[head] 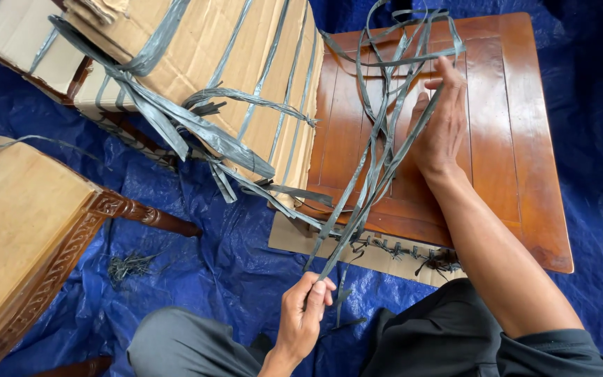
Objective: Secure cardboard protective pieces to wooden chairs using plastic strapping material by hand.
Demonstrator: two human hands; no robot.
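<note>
At nine o'clock stands a carved wooden table end [29,230], its turned leg reaching over the blue tarpaulin [232,279], where a small heap of strap offcuts [130,265] lies. Up at eleven o'clock a piece of furniture wrapped in cardboard [246,63] is bound with grey plastic strapping, loose tails hanging off it.

Down at six o'clock the left hand [303,315] is clenched round the gathered lower ends of the bundle of grey straps [375,167]. From that fist the straps run up toward one o'clock, fanning out across the polished wooden tabletop [511,139] and looping near its far edge. The right hand [440,122], at one o'clock, lies flat and open-fingered with the spread strands running past its fingers; it presses or combs rather than grips, though whether any strand is hooked under a finger I cannot tell.

To my eye, the sorting goes best if the fist stays firm as an anchor while the open hand draws the strands straight, one at a time, so the loops don't knot. A strip of cardboard [308,241] shows beneath the tabletop's near edge.
</note>
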